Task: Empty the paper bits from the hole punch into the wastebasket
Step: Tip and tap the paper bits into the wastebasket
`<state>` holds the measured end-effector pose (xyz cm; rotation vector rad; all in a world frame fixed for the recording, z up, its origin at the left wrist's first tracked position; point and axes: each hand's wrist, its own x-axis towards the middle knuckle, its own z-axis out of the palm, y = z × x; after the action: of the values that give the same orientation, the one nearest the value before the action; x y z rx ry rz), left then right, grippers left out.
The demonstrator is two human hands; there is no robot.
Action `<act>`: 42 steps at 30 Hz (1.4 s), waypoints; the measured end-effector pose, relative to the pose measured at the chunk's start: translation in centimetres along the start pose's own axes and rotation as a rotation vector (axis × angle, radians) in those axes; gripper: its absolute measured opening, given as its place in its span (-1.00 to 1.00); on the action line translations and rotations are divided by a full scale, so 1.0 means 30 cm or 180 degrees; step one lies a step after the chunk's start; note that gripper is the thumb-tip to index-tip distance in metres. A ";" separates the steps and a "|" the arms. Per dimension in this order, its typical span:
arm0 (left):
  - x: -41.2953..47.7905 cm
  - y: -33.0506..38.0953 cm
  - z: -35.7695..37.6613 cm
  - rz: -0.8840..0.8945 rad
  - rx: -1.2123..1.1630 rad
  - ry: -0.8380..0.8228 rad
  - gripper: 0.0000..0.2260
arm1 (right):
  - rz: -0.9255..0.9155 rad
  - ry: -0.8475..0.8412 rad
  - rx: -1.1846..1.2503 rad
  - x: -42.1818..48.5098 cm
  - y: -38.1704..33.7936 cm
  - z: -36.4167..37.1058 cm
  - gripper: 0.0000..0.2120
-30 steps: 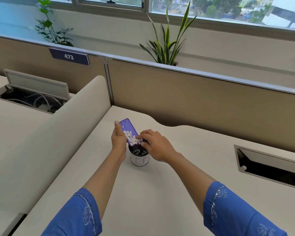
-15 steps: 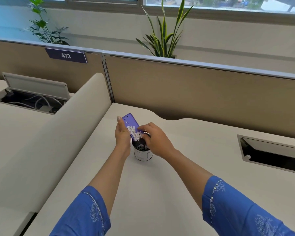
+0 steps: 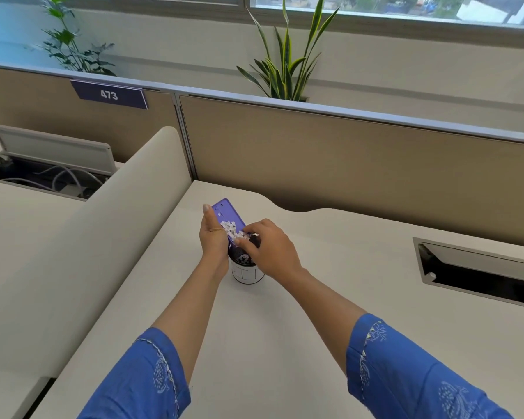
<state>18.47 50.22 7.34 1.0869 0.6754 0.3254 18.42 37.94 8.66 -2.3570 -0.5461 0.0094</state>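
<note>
My left hand [image 3: 214,237] grips a purple hole punch tray [image 3: 226,211], tilted with its lower end over a small white wastebasket [image 3: 248,275] with a dark liner on the desk. White paper bits [image 3: 232,228] lie in a heap on the tray's lower half. My right hand [image 3: 270,251] hovers over the wastebasket's mouth, its fingertips touching the paper bits at the tray's lower end. The hand hides most of the basket's opening.
The pale desk [image 3: 285,343] ends at a tan partition [image 3: 345,158] behind. A curved divider [image 3: 103,225] runs along the left. An open cable slot [image 3: 478,273] sits at the right. Another cable box [image 3: 52,167] lies far left. Plants [image 3: 288,62] stand behind the partition.
The camera has shifted slightly; the hands stay over the wastebasket. My right fingers have kept working at the paper bits on the tilted tray.
</note>
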 end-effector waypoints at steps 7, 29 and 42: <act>0.006 0.000 0.008 -0.0018 -0.0037 0.0023 -0.51 | -0.0014 0.0249 -0.0305 0.003 -0.013 0.013 -0.67; 0.017 -0.006 -0.014 0.0152 0.0326 -0.0057 -0.54 | -0.0176 0.0371 -0.1115 -0.007 0.016 -0.033 -0.76; 0.009 -0.003 -0.015 0.0136 0.0311 -0.0350 -0.42 | -0.0497 0.0319 -0.0698 0.028 -0.074 -0.074 -0.72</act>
<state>18.39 50.65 7.04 1.2049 0.5754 0.2694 18.69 38.32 11.89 -2.5026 -0.7113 -0.2503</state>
